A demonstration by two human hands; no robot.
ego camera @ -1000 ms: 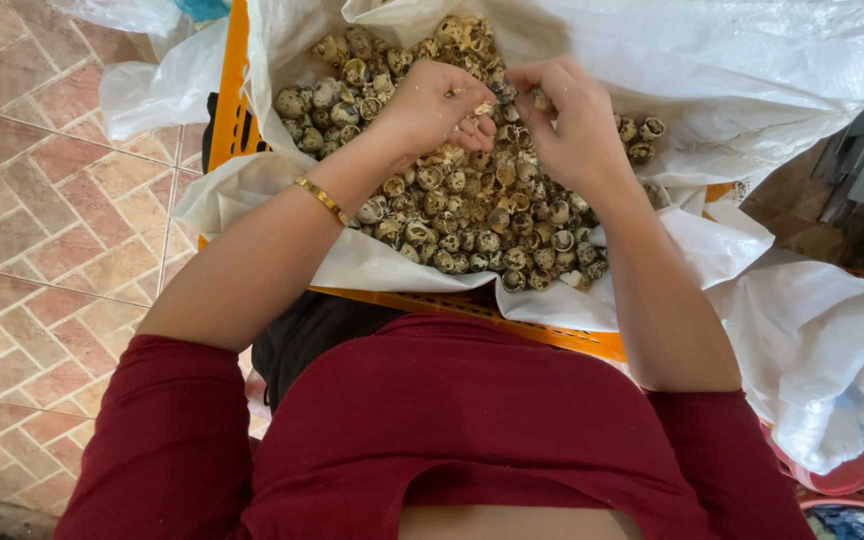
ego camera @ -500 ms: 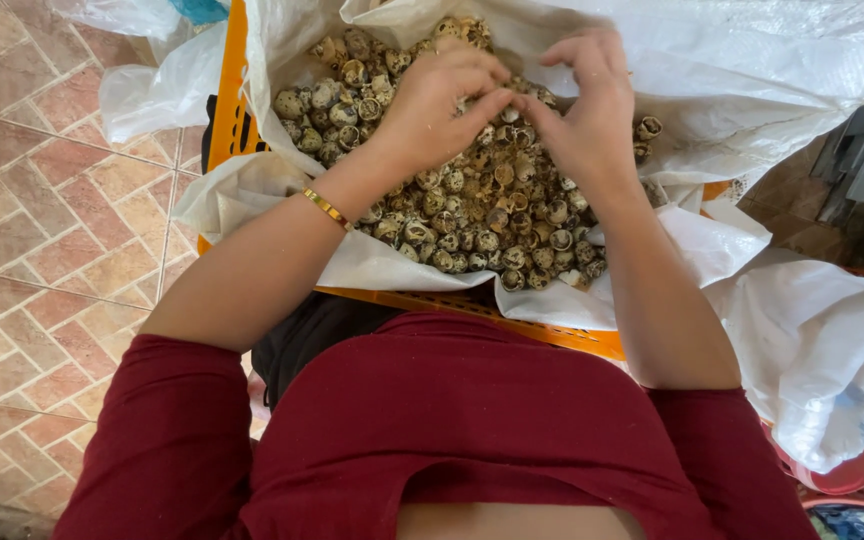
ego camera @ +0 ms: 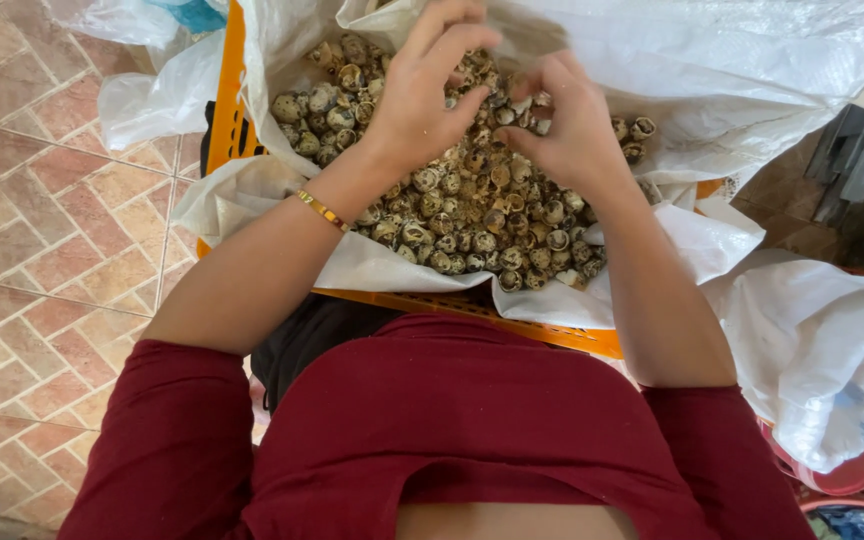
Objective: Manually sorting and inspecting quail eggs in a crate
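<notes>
Your 2 hands work over a heap of small speckled brown-and-cream shells [ego camera: 462,215] lying in a white plastic sack [ego camera: 372,265] that lines an orange plastic crate [ego camera: 472,305]. Your left hand [ego camera: 422,95] has its fingers curled and loosely spread above the heap. Your right hand [ego camera: 562,125] curls its fingers inward; you cannot tell what it pinches. Judged step: sorting the shells. Next, keep the fingertip grip light, as the shells look brittle.

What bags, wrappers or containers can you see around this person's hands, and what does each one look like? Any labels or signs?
No labels, signs or screens show.
White plastic sack: lines the crate, open, crumpled, holds speckled shells under both hands.
Orange plastic crate: under the sack, slotted rim showing.
Clear plastic bag: on the tiled floor, upper left, crumpled.
Second white sack: lower right, crumpled.
Pink basin: lower right, mostly hidden.
</notes>
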